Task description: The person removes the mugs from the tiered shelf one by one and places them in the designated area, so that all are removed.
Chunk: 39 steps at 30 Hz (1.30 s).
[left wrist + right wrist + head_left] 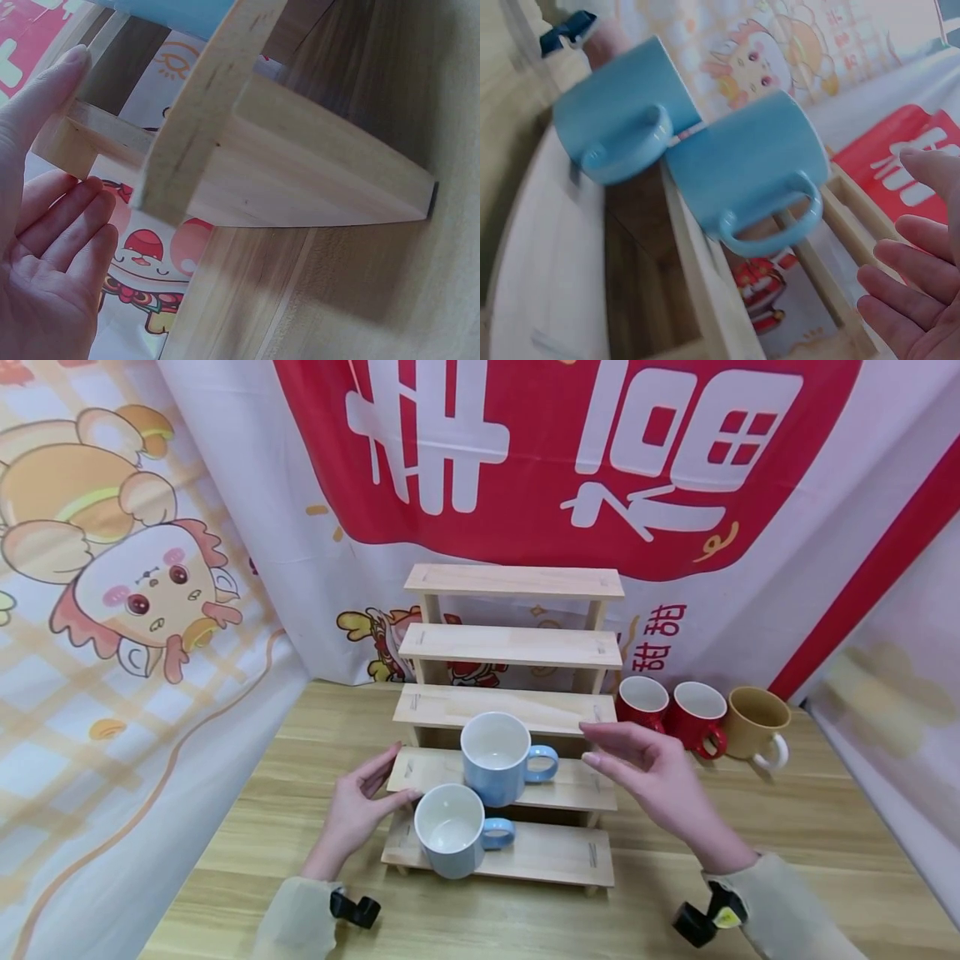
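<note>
Two light blue mugs stand upright on a stepped wooden rack (525,710). One mug (448,831) is on the lowest step; the other mug (495,760) is one step higher. Both handles point right in the head view. By the rack's left end is my left hand (362,814), its thumb tip close to the lower mug; whether it touches the wood I cannot tell. To the right of the upper mug hovers my right hand (660,777), holding nothing. Its fingers (900,296) appear extended and apart from both mugs in the right wrist view.
Behind my right hand, two red mugs (697,714) and a tan mug (757,722) with a white handle stand on the wood-grain table (300,768). A red and white printed cloth (540,460) hangs behind the rack. Patterned cloth also covers the left side.
</note>
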Motion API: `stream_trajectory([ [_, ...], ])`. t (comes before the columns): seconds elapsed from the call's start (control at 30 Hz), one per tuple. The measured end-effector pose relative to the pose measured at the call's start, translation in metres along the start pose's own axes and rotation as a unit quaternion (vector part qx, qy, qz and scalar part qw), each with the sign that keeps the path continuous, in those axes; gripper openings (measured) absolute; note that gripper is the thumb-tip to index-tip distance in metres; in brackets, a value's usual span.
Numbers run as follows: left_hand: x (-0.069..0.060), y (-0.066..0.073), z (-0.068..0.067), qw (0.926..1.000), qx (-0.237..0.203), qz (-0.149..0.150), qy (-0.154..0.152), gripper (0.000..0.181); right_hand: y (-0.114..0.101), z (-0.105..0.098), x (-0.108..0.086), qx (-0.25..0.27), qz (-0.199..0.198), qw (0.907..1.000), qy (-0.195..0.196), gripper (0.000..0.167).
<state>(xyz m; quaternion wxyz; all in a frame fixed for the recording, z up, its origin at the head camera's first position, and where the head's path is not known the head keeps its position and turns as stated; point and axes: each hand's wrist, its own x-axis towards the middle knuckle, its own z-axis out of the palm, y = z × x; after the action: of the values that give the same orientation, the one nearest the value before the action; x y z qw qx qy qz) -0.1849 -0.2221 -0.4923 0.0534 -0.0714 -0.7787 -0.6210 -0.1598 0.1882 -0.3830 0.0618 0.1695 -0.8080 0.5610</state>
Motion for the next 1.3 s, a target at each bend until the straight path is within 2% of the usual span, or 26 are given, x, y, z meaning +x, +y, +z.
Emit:
stream_trajectory([
  [0.2, 0.0, -0.001, 0.0, 1.0, 0.0, 0.0, 0.001, 0.078, 0.006, 0.018, 0.0, 0.017, 0.012, 0.9996, -0.02, 0.035],
  [0.37, 0.0, 0.0, 0.0, 1.0, 0.004, -0.001, 0.002, 0.077, 0.011, 0.033, 0.003, 0.047, 0.041, 0.9976, -0.028, 0.035],
  [0.67, 0.001, -0.001, 0.0, 1.0, 0.003, -0.003, 0.0, 0.078, 0.011, 0.052, 0.01, 0.066, 0.096, 0.9931, -0.013, 0.039],
  [0.87, 0.002, -0.003, -0.001, 1.0, 0.002, 0.002, -0.004, 0.078, 0.01, 0.06, 0.016, 0.068, 0.111, 0.9913, -0.016, 0.039],
  [1.1, 0.001, -0.002, 0.0, 1.0, -0.002, 0.001, -0.001, 0.079, 0.01, 0.065, 0.02, 0.101, 0.133, 0.9856, -0.023, 0.034],
  [1.3, 0.001, 0.0, 0.002, 0.9999, -0.01, 0.01, 0.003, 0.079, 0.01, 0.065, 0.02, 0.103, 0.132, 0.9854, -0.03, 0.034],
])
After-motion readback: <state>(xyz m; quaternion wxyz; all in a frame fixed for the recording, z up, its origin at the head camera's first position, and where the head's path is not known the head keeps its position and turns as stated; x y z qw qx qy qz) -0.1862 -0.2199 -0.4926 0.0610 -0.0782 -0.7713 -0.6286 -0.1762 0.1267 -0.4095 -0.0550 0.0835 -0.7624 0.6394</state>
